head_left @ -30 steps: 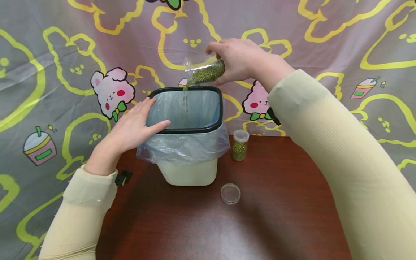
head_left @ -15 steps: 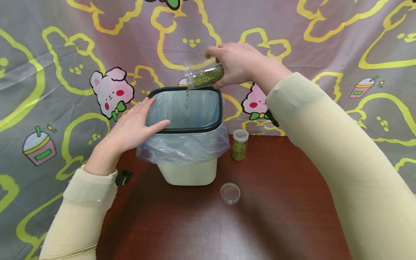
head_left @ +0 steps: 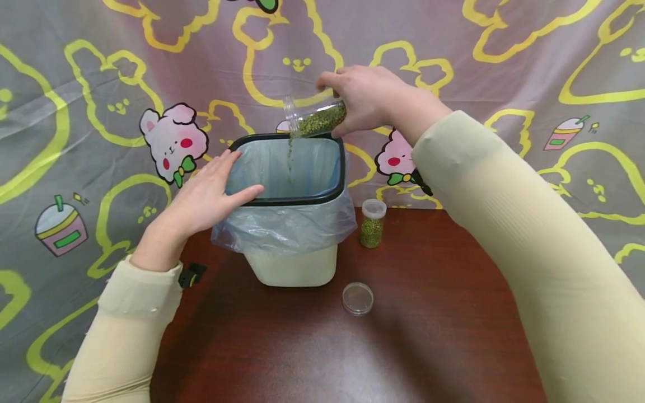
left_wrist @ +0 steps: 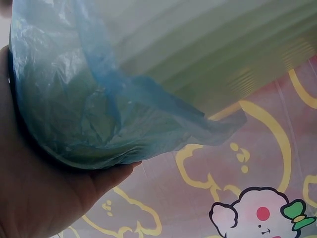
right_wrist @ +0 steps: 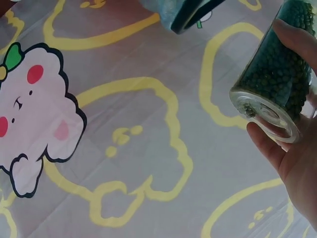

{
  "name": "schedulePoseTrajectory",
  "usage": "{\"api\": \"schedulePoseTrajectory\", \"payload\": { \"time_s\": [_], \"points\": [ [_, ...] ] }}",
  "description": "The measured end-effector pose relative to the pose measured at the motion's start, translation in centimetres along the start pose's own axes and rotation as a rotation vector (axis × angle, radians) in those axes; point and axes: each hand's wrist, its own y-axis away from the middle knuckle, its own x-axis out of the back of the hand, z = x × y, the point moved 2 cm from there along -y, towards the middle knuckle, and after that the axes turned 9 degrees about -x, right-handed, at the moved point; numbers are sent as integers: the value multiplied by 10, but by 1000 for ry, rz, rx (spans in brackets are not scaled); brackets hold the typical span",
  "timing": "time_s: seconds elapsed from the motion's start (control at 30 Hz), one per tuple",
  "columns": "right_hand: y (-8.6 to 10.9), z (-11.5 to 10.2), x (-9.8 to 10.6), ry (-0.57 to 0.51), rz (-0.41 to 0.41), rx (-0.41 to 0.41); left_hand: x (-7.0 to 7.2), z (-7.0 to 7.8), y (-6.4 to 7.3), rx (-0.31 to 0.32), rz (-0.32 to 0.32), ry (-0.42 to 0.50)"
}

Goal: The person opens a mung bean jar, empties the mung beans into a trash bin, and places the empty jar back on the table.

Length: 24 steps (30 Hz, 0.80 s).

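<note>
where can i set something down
The table is bare right of the lid and standing jar, and in front of the bin, left of the lid. Crowded: between bin and standing jar, and at the bin's top, by the left hand and tilted jar.

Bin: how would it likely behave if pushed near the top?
The bin may tip rather than slide, since it narrows downward. Its liner would probably crumple where pushed, as it hangs in thin, loose folds. The rim is likely stiff: it looks unbent where the left hand rests.
</note>
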Motion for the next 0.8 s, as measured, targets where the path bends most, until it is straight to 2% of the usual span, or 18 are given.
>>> {"api": "schedulePoseTrajectory", "payload": {
  "time_s": [0.8],
  "points": [
    [-3,1,-9,-13,-8,1,1,-3,0,-7,6,-1]
  ]
}}
